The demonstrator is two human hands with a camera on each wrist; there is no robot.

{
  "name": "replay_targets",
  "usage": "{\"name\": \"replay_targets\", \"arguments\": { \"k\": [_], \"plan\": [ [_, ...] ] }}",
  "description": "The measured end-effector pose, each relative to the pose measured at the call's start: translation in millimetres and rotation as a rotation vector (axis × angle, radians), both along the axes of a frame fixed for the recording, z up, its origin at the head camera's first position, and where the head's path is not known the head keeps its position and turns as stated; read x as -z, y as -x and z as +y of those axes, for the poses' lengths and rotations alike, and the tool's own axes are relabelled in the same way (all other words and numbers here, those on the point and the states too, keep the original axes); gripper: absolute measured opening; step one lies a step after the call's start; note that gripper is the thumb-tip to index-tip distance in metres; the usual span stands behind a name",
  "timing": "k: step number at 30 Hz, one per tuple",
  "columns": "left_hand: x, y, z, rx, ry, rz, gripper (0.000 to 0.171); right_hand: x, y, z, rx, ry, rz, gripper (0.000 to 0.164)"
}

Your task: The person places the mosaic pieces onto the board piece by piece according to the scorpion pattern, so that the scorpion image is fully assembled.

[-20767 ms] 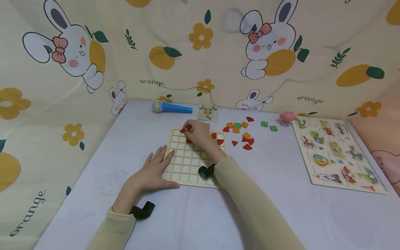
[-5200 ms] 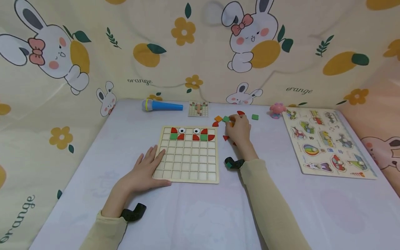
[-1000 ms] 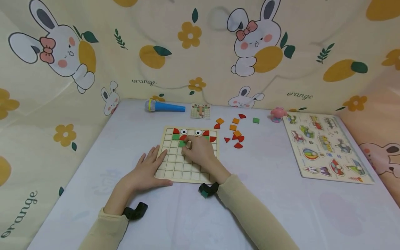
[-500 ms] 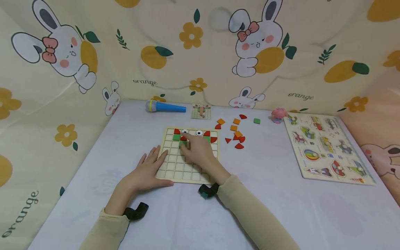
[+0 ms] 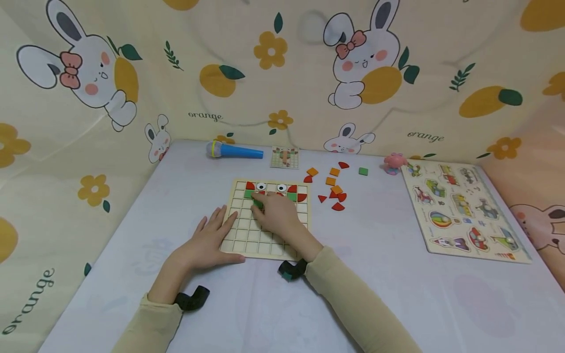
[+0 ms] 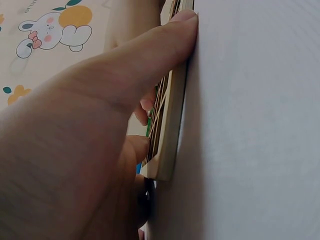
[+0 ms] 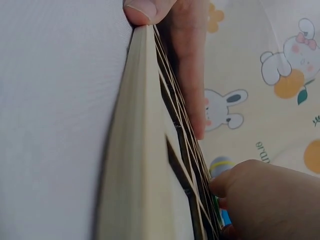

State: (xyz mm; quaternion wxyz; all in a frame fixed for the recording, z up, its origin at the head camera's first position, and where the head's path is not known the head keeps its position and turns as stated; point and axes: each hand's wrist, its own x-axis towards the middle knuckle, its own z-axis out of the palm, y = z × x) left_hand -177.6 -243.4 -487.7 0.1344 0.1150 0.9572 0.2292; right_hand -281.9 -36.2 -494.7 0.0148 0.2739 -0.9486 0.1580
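Left hand (image 5: pixel 205 245) rests on board (image 5: pixel 247 235), left edge, fingers apart. Right hand (image 5: pixel 280 213) touches green tile (image 5: pixel 258 204) on board; pinched or not, cannot tell

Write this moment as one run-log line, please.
left hand: rests on left side of grid board | right hand: at green tiles on board | loose red pieces, orange pieces: right of board

Head view: soft, even light covers the tabletop (image 5: pixel 441 304), with a faint shadow beside my right sleeve (image 5: pixel 357 299). Wrist views: dimmer; in the left, my left hand (image 6: pixel 107 95) darkens toward the palm and shadow borders the grid board (image 6: pixel 172 120); in the right, the board's near end blurs.
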Motion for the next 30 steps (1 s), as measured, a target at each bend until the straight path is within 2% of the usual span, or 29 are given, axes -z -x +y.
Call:
{"name": "replay_targets", "arguments": {
  "k": [6,10,12,16,19,23,27,30],
  "plan": [
    [1.3,0.9,-0.6,0.004,0.004,0.006,0.120,-0.4,-0.7,-1.2,0.009,-0.023,-0.016,0.047],
    [1.1,0.7,-0.5,0.012,0.004,0.010,0.120,-1.3,-1.3,0.4,0.008,0.002,-0.012,0.048],
    [1.1,0.6,-0.2,0.013,-0.001,0.013,0.120,-3.3,-0.5,3.0,-0.004,0.050,-0.045,0.049],
    [1.2,-0.3,1.0,0.014,-0.005,0.011,0.121,-17.4,7.8,19.0,0.007,0.195,-0.160,0.045],
    [2.2,-0.9,2.1,0.008,-0.004,0.000,0.121,-33.1,22.7,47.6,0.073,0.301,-0.194,0.036],
    [2.6,-0.7,3.5,-0.004,-0.010,-0.010,0.122,-43.6,47.7,107.4,0.198,0.390,-0.186,0.032],
    [2.6,-0.1,2.6,-0.012,-0.010,-0.012,0.121,-39.3,63.5,170.7,0.284,0.369,-0.238,0.036],
    [2.3,0.5,0.4,-0.015,-0.001,-0.010,0.122,-31.8,66.9,203.4,0.300,0.299,-0.348,0.040]
  ]
}}
